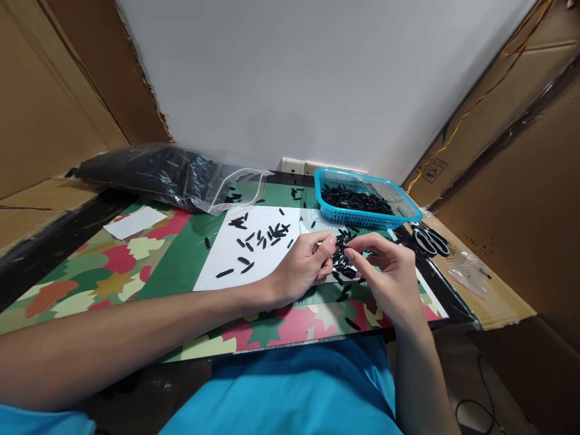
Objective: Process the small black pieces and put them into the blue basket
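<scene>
The worktop (136, 266) carries a leaf-patterned mat, with a white sheet (226, 257) laid across its centre. A clear plastic bag (154, 172) of black parts lies at the far left. A blue basket (408, 208) holding more black parts stands at the far right, with scissors (430, 240) just beside it. The left hand (303, 266) and right hand (389, 272) meet over a heap of small black pieces (342, 260) near the sheet's right edge. Each grip is pinched, thumb against fingertips, on pieces at the heap's top. Loose black pieces lie scattered on the sheet.
</scene>
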A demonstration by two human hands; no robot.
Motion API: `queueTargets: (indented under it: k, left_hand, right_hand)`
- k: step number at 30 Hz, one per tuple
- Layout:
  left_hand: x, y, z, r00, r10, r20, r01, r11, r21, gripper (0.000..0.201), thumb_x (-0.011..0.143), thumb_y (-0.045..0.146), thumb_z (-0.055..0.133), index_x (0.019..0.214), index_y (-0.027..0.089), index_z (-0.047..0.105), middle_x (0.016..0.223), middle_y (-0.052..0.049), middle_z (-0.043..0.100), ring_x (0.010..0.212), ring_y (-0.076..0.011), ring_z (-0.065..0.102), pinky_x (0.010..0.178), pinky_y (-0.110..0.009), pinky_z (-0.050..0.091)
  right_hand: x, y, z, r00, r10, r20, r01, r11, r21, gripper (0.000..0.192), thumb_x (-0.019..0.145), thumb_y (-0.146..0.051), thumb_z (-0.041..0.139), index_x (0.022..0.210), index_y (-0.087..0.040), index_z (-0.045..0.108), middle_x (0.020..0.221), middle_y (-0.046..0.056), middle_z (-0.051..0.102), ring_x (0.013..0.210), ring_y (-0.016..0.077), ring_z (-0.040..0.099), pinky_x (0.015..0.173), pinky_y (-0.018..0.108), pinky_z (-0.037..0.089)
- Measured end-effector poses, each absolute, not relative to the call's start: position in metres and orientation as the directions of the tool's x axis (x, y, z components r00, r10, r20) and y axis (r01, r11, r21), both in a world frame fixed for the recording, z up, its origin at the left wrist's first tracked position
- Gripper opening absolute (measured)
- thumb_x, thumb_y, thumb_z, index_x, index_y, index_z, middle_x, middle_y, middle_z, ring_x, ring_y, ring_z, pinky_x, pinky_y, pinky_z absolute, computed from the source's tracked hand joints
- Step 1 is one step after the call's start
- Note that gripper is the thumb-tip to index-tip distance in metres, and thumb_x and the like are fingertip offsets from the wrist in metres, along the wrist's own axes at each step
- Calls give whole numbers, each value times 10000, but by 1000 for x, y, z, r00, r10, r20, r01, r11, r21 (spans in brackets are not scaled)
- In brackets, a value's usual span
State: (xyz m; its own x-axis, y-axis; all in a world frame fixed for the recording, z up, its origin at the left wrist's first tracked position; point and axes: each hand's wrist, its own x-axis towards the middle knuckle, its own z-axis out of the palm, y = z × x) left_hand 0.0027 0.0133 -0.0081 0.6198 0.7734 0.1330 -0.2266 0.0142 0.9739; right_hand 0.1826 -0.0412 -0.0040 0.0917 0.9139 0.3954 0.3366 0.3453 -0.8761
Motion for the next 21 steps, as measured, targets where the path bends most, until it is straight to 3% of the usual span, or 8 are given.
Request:
queueTargets:
  k: [21]
  left_hand:
    - [2, 14, -10, 650, 749, 129, -254, 55, 966, 447, 1047, 564, 577, 799, 214, 451, 535, 97, 420, 423, -42, 313, 413, -142, 259]
  right_hand:
    - [182, -41, -2, 108, 917, 383, 346, 327, -880, 175, 985, -373, 757, 906, -223, 798, 900, 32, 747, 791, 181, 677, 596, 281, 462]
